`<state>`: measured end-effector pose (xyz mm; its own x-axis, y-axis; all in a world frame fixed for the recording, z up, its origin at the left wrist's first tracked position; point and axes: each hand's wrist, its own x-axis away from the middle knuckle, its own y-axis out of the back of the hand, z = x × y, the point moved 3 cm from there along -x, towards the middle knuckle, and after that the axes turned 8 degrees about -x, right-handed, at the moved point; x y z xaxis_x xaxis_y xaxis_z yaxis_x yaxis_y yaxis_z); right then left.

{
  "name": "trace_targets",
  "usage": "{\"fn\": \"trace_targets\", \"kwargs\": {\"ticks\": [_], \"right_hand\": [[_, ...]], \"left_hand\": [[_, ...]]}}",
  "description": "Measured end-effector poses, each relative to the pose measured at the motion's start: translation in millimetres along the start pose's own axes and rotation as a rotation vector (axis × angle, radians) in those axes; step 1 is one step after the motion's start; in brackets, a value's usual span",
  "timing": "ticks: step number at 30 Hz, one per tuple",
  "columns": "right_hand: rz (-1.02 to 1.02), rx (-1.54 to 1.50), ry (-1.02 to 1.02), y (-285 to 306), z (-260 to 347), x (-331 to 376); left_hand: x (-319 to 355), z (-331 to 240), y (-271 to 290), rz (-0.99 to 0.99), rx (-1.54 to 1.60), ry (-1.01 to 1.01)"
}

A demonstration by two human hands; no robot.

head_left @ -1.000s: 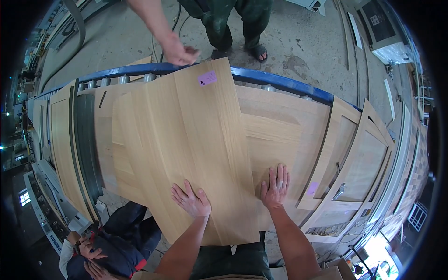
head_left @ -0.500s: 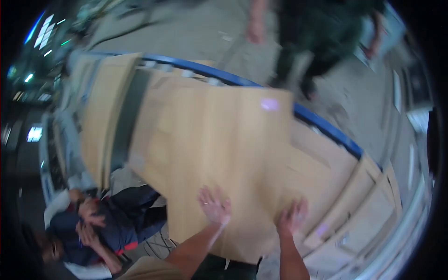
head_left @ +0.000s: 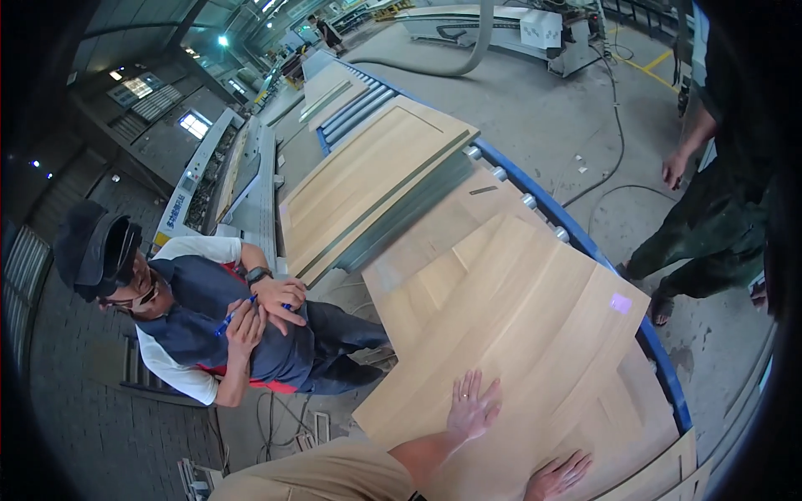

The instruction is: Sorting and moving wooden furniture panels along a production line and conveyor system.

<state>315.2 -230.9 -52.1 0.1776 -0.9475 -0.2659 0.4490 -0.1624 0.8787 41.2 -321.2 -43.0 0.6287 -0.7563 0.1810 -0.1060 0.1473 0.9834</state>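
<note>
left hand flat, fingers spread, grip apart on wood veneer sheet | right hand at lower edge, partly cut off, seemingly flat too, grip apart | sheet lies centre to lower right on panel stack over blue-edged roller worktop | seated person left holds blue pen | standing person upper right

A large factory hall with a grey concrete floor, stained and crossed by dark cables and yellow painted lines. A long roller conveyor with a blue rail runs away into the hall. Pale machines stand at the far side, with a thick grey hose curving to them. A bright window and a ceiling lamp light the dark left wall.
</note>
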Motion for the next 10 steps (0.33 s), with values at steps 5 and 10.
{"fn": "trace_targets", "kwargs": {"ticks": [5,10], "right_hand": [[0.073,0.100,0.066,-3,-7,15],[0.118,0.111,-0.001,-15,-17,26]], "left_hand": [[-3,3,3,0.015,-0.032,-0.010],[0,9,0,0.050,-0.048,-0.002]]}}
